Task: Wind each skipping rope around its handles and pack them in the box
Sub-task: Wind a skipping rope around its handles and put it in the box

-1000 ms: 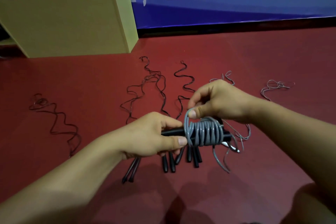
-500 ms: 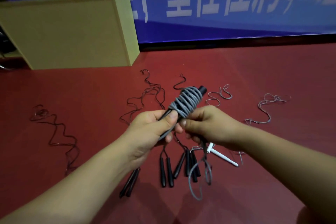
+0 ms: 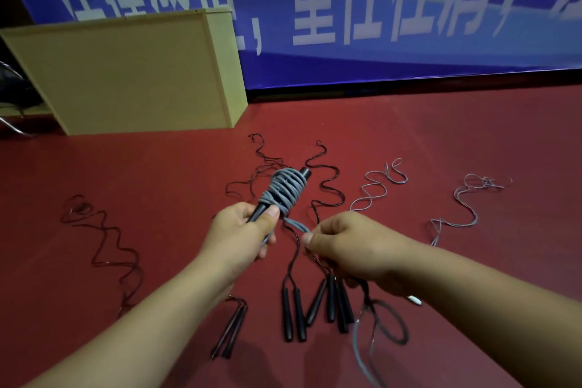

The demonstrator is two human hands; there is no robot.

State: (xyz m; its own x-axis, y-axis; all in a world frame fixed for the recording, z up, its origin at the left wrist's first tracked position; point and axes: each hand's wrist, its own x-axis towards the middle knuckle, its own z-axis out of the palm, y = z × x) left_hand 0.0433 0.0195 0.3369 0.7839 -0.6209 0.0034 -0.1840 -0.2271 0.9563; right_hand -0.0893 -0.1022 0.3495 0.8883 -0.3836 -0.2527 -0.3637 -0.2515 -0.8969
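While left hand (image 3: 239,236) grips handles (image 3: 285,192) pointing up-right | right hand (image 3: 343,246) pinches grey rope (image 3: 296,224)

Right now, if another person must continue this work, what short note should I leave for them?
Left hand grips the black handles, tip pointing away, with grey rope coiled around them.
Right hand pinches the rope's loose tail, which hangs down to the floor.
Done: most of this rope is wound.
Left: wind the tail, wind the ropes lying on the red floor, pack all in the box.
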